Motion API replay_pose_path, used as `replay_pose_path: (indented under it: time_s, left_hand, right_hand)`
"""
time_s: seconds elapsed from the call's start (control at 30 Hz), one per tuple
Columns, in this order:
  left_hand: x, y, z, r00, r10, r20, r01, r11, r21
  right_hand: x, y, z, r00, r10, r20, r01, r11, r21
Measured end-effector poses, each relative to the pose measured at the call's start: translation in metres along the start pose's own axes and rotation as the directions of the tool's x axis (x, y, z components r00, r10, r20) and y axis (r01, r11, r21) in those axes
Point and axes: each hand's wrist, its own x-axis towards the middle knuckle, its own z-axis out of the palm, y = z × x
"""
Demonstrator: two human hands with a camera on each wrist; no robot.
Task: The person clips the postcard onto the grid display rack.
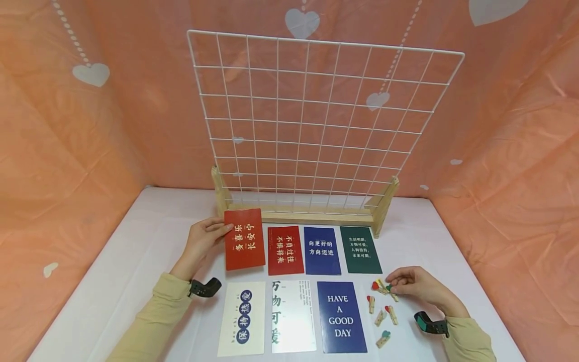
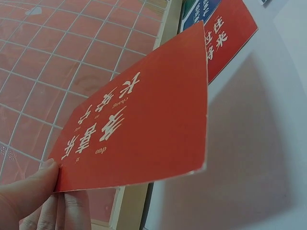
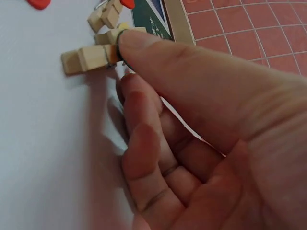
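At the wire rack's left foot, my left hand [image 1: 203,245] pinches a red card [image 1: 245,241] by its edge, thumb on the printed face and fingers behind. The card is tilted and raised off the table, its shadow falling below it in the left wrist view. My right hand [image 1: 421,287] pinches a small wooden clothespin [image 3: 88,60] with a green heart, between thumb and index finger, low over the table. Its other fingers are curled loosely. More clothespins lie right beside it, one with a red heart [image 1: 375,285] and one with a yellow top [image 1: 380,282].
A white wire grid stands in a wooden base [image 1: 312,217] at the back. Before it lie another red card [image 1: 286,251], a blue card [image 1: 322,251] and a green card [image 1: 361,251]. Nearer are cream [image 1: 230,327], white [image 1: 296,322] and navy [image 1: 342,319] cards. Several clothespins [image 1: 383,342] lie at right.
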Motion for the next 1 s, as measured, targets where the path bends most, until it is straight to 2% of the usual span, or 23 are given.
replay_pose_path:
  time_s: [0.33,0.57,0.8,1.0]
  left_hand:
    - [0.0012,-0.0014,-0.0002,1.0,0.013,0.008,-0.013,0.999,-0.049]
    - [-0.0001,-0.0005,-0.0009,1.0,0.014,0.006,-0.014,0.999,-0.031]
    - [-0.0019,0.0001,-0.0013,1.0,0.016,0.007,-0.015,0.999,-0.051]
    - [-0.002,0.0039,-0.0013,1.0,0.024,-0.001,-0.024,1.0,-0.013]
  right_hand:
    - [0.0008,-0.0041,0.0026,0.999,0.031,-0.025,-0.031,0.999,-0.01]
    - [0.0006,-0.0038,0.0006,0.999,0.052,-0.015,-0.053,0.999,-0.01]
    - [0.0014,-0.0047,-0.003,0.999,0.03,0.02,-0.031,0.999,0.036]
    - [0.0026,-0.0087,-0.0071,1.0,0.025,-0.012,-0.025,1.0,-0.007]
